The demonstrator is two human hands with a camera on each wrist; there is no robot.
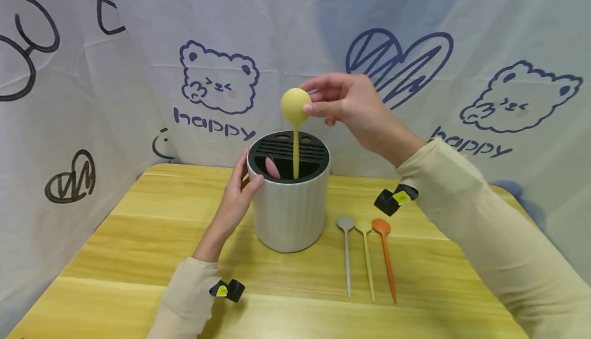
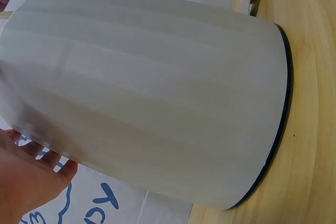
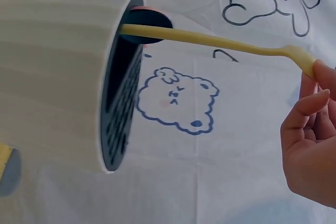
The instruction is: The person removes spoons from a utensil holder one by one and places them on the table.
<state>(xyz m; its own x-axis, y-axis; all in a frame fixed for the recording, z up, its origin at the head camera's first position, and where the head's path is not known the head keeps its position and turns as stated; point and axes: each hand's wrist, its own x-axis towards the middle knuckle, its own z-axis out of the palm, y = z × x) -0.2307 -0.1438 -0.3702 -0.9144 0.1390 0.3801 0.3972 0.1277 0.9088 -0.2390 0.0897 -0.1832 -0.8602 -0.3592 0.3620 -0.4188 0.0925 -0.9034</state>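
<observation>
My right hand (image 1: 351,105) pinches a yellow spoon (image 1: 296,104) by its round bowl, between thumb and fingers. The spoon hangs upright, bowl up, and its handle's lower end reaches into the front opening of a white ribbed utensil holder (image 1: 290,216) with a black slotted top (image 1: 291,146). In the right wrist view the yellow handle (image 3: 210,39) passes the holder's rim. A pink utensil (image 1: 272,168) shows in the same opening, most of it hidden. My left hand (image 1: 234,203) rests against the holder's left side, thumb near the rim, fingers extended along the wall.
Right of the holder, a grey spoon (image 1: 346,252), a pale yellow spoon (image 1: 368,257) and an orange spoon (image 1: 387,257) lie side by side on the wooden table (image 1: 286,313). Behind the table hangs a white cloth (image 1: 295,26) with drawn bears and hearts.
</observation>
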